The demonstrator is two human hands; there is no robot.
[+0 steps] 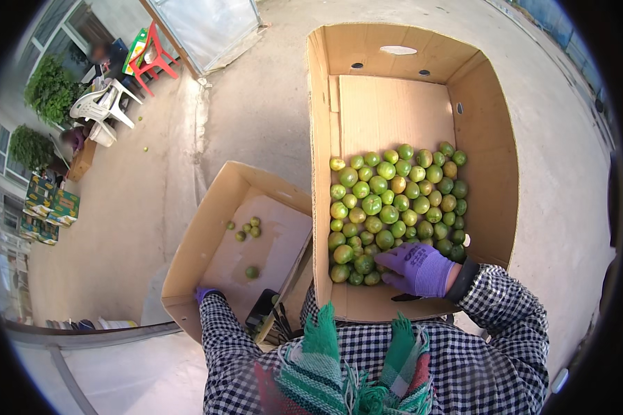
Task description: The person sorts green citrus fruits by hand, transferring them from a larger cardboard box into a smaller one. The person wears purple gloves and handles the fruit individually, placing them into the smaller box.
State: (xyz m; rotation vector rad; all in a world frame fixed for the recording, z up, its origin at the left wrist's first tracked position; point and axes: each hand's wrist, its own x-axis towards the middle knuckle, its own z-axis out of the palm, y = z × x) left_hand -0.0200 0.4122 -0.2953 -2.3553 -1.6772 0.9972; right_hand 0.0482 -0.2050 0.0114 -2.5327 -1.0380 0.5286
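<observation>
In front of me a large open cardboard box (394, 109) holds one layer of green tomatoes (389, 213), some tinged orange, over its near half. My right hand (415, 265), in a purple knit glove, lies palm down at the near end of the layer. Its fingers touch tomatoes there, but whether they grip one is hidden. To the left, a smaller cardboard box (202, 244) sits tilted in view, with several small green tomatoes (252, 227) inside. My left hand (205, 293), gloved in purple too, is at that box's left wall; the sleeve hides most of it.
A dark phone-like object (262, 307) lies at the small box's near right edge. Further left are printed cartons (52, 207), a white plastic chair (106, 104), a red chair (153, 57) and two people. A translucent panel (207, 31) stands at the top.
</observation>
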